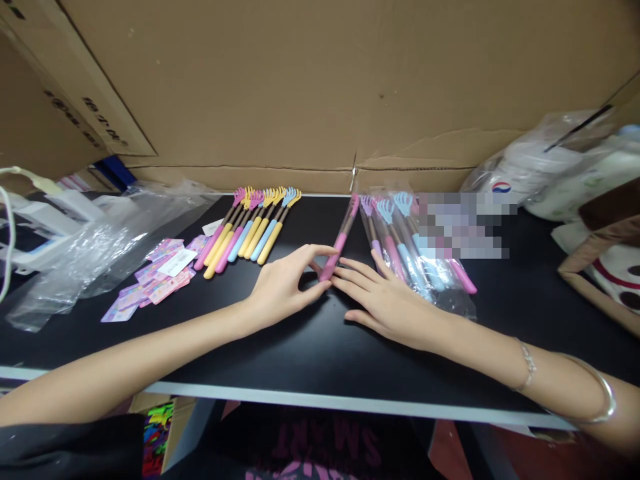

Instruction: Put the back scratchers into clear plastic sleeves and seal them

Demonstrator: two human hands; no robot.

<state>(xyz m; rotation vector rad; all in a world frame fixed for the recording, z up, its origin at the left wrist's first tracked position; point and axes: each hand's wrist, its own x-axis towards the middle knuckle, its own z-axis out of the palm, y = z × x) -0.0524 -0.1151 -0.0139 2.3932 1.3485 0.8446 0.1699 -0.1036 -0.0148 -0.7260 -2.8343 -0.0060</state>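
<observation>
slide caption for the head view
Left hand holds a pink scratcher, right hand beside it, between loose ones and bagged ones.

Cards (167, 285) lie left of loose backscratchers (241, 241); bagged backscratchers (410, 265) lie farther right.

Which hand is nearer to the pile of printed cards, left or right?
Left. The left hand is to the right of the cards, at the pink scratcher's handle; the right hand is farther right, near the bagged scratchers.
</observation>
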